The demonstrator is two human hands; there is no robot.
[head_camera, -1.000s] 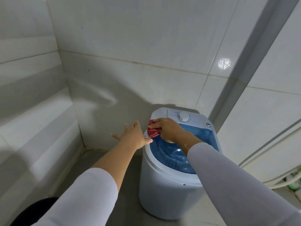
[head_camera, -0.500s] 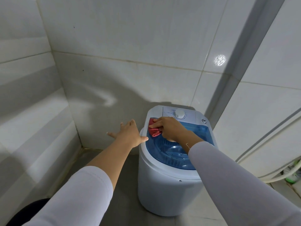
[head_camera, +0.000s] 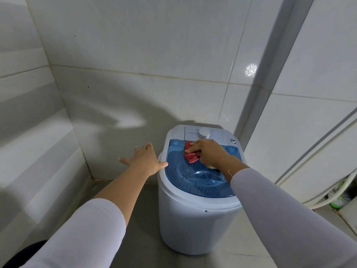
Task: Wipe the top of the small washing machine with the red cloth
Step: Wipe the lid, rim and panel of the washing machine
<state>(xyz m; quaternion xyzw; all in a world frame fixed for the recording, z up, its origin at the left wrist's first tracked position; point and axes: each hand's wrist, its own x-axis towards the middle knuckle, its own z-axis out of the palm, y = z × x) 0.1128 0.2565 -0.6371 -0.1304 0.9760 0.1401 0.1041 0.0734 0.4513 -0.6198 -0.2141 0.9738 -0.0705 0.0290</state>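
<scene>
A small white washing machine point(head_camera: 191, 219) stands on the floor in a tiled corner, with a see-through blue lid point(head_camera: 201, 178) and a white dial point(head_camera: 204, 134) on its back panel. My right hand point(head_camera: 209, 152) presses a bunched red cloth point(head_camera: 190, 154) onto the far part of the blue lid, just in front of the dial. My left hand point(head_camera: 144, 159) is spread flat with fingers apart, its thumb touching the machine's left rim; it holds nothing.
Pale tiled walls close in on the left, back and right. A grey vertical strip point(head_camera: 270, 78) runs down the wall behind the machine. White hoses point(head_camera: 336, 192) and something green point(head_camera: 337, 204) lie at the lower right. Grey floor point(head_camera: 143, 229) shows left of the machine.
My right hand has slid the red cloth from the lid's left rim rightward and toward the back, near the dial. My left hand stays at the left rim.
</scene>
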